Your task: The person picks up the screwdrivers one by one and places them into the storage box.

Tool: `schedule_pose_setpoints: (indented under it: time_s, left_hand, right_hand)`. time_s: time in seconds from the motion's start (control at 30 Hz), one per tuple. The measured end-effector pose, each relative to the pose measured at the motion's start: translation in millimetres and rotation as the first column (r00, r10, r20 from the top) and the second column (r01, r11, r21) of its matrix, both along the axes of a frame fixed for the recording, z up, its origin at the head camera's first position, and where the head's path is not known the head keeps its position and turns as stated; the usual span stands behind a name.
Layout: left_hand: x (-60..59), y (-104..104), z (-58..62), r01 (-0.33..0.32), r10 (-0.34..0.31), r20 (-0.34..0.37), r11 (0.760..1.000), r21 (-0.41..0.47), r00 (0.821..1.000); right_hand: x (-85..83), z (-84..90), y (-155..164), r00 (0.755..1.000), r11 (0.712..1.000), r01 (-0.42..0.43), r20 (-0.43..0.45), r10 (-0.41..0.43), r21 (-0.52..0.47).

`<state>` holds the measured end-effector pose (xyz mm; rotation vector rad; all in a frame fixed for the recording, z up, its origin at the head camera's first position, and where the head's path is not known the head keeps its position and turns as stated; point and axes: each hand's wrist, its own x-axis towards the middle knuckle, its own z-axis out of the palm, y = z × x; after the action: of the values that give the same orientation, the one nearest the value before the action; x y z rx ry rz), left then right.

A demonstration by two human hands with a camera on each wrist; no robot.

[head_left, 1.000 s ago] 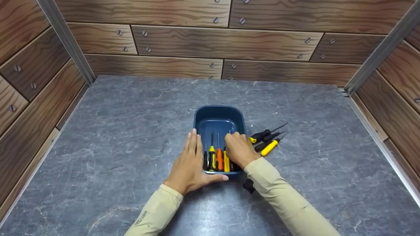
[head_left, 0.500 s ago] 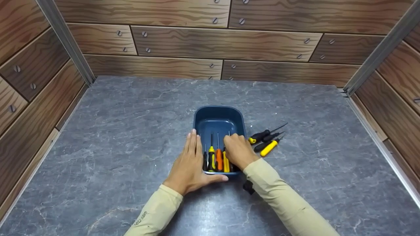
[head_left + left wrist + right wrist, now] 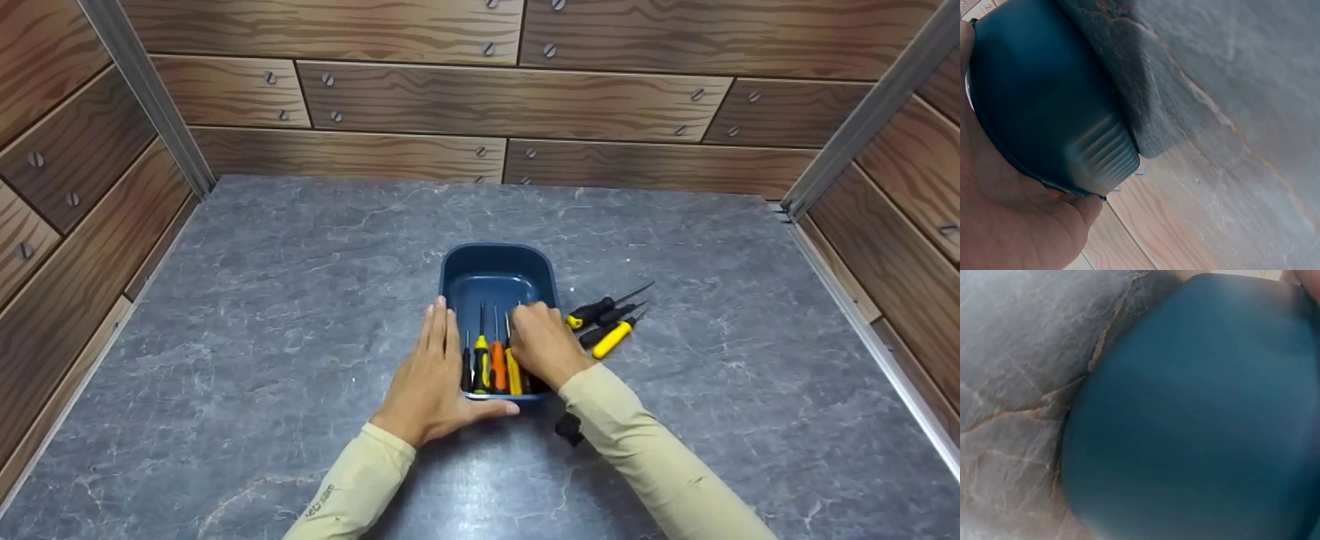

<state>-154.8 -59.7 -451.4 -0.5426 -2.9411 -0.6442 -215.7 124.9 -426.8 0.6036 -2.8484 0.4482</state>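
A dark blue plastic bin (image 3: pixel 499 255) stands on the table with several screwdrivers lined up inside, handles toward the near end. From the left come a black one (image 3: pixel 467 369), a black-and-yellow one (image 3: pixel 481 366), an orange one (image 3: pixel 498 366) and a yellow one (image 3: pixel 514 373). My left hand (image 3: pixel 431 382) lies with straight fingers along the bin's left wall, its thumb stretched across the near end. Inside the bin on the right, my right hand (image 3: pixel 546 341) has its fingers curled round a screwdriver, mostly hidden beneath it. Only the bin's outer wall (image 3: pixel 1185 416) fills most of the right wrist view.
Right of the bin lie several loose screwdrivers: a black-and-yellow one (image 3: pixel 592 311), black ones and a yellow-handled one (image 3: pixel 613 340). Grey marbled tabletop (image 3: pixel 300 300) surrounds the bin. Wood-patterned panels (image 3: pixel 510 105) enclose the back and sides.
The yellow screwdriver in the bin leans slightly more to the left at its shaft end. Both hands keep nearly the same place at the bin.
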Motion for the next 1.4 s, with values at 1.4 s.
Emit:
schedule_pose_setpoints:
  time_s: [1.4]
  left_hand:
    - [0.1, 1, 1.0, -0.002, 0.002, -0.004, 1.000, -0.012, 1.000]
  right_hand:
    - [-19.4, -11.0, 142, 0.878, 0.894, 0.448, 0.183, -0.442, 0.013]
